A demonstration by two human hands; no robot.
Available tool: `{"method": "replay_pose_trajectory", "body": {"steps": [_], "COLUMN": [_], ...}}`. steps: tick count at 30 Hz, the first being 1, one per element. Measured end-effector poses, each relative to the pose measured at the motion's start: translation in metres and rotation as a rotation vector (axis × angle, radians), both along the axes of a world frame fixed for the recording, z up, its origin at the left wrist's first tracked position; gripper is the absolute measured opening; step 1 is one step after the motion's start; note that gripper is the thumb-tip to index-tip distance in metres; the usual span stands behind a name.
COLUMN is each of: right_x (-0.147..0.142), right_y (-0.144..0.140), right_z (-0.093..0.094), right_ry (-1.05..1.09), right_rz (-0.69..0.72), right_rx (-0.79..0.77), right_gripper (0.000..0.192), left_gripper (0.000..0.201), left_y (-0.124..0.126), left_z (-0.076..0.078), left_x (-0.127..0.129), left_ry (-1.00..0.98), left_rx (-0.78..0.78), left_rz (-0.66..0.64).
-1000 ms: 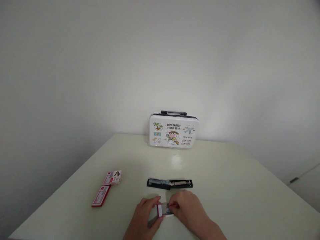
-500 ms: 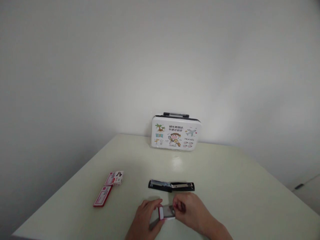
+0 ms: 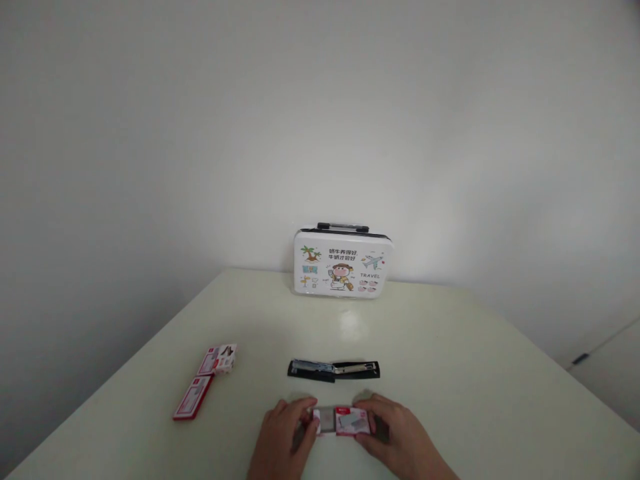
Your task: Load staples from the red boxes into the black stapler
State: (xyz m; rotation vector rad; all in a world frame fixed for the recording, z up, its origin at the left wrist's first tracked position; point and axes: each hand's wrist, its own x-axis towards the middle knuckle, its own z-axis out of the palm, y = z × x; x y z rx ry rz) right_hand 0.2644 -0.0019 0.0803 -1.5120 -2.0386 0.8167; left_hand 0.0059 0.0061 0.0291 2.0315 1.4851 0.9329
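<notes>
A small red-and-white staple box [image 3: 353, 421] lies between my hands near the table's front, its inner tray [image 3: 327, 420] partly showing with grey staples in it. My left hand [image 3: 289, 430] grips the tray's left end between thumb and fingers. The printed sleeve on the right is held by my right hand [image 3: 393, 430], fingers on its far edge and thumb on its near edge. Just beyond my hands lies a black stapler [image 3: 334, 370], unfolded flat with its metal channel facing up.
To the left, a red-and-white box [image 3: 194, 397] touches another pair of small boxes [image 3: 217, 359]. A white case [image 3: 343, 263] with cartoon prints and a black handle leans on the wall at the back of the pale table [image 3: 425, 340].
My right hand was pinched at the tray's right end; now it holds the printed sleeve there, which covers the tray's right part. The view has shifted slightly to the right.
</notes>
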Motion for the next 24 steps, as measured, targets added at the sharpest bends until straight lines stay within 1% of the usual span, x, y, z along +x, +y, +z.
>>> {"method": "replay_pose_trajectory", "body": {"steps": [2,4,6,7,9,11,13,15,17,19,21,24], "right_x": [-0.008,-0.015,-0.019,-0.020,-0.022,-0.026,-0.031,-0.037,-0.043,-0.047,-0.050,-0.056], "right_y": [0.000,-0.001,-0.001,-0.001,0.000,0.002,0.005,0.009,0.013,0.017,0.021,0.029], "right_z": [0.005,0.008,0.010,0.010,0.010,0.010,0.007,0.004,0.002,0.003,0.006,0.011], "right_ry": [-0.006,0.001,0.013,0.023,0.041,0.030,-0.006,-0.047,-0.055,-0.018,0.030,0.034], "right_rz": [0.010,0.028,0.034,0.028,0.016,0.020,0.033,0.046,0.056,0.054,0.031,0.015], "right_rx": [-0.022,-0.035,-0.040,-0.038,-0.025,-0.008,0.000,0.007,0.019,0.045,0.085,0.127], "right_gripper": [0.025,0.023,0.029,0.034,0.039,0.033,0.027,0.025,0.023,0.021,0.018,0.016], "left_gripper": [0.026,0.024,0.024,0.024,0.025,0.026,0.037,0.047,0.040,0.028,0.024,0.025], "left_y": [-0.002,-0.005,-0.006,-0.005,0.004,0.020,0.039,0.055,0.064,0.062,0.053,0.036], "left_z": [0.002,0.002,0.001,0.000,0.002,0.007,0.014,0.019,0.023,0.024,0.024,0.021], "left_x": [0.008,0.014,0.016,0.015,0.009,0.000,-0.009,-0.015,-0.017,-0.016,-0.013,-0.009], "left_ry": [0.042,0.044,0.019,0.007,0.003,0.043,0.114,0.190,0.243,0.252,0.226,0.187], "left_rx": [0.002,0.024,0.038,0.038,0.052,0.115,0.164,0.137,0.069,0.022,0.003,-0.009], "left_rz": [-0.014,-0.049,-0.056,-0.038,0.030,0.135,0.241,0.274,0.207,0.104,0.034,-0.013]}}
